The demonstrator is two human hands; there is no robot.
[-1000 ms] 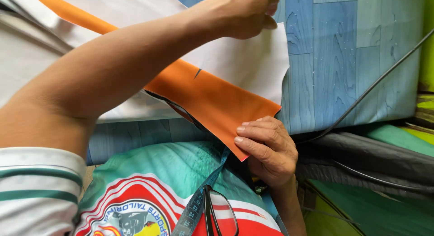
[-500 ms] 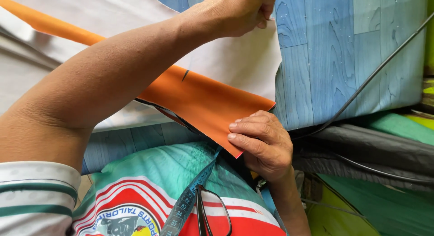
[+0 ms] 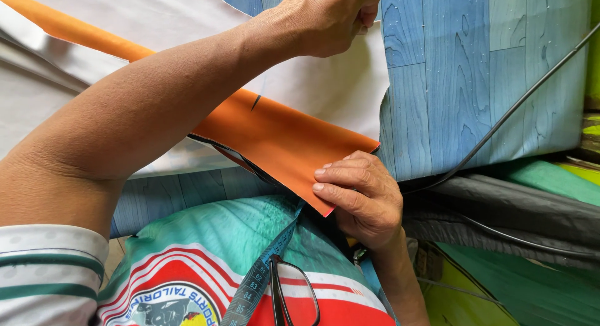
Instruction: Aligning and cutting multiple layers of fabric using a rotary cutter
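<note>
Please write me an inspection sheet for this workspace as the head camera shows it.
Surface: blue wood-grain table top, bare at right.
Job's things: orange fabric strip lying over white fabric, its end past the table edge.
Clutter: measuring tape and glasses hanging at the person's chest.
Grips: left hand closed on the white fabric's far edge; right hand pinching the orange strip's end.
Cables: black cable crossing the table at right.
Surroundings: grey and green cloth piled at right.
</note>
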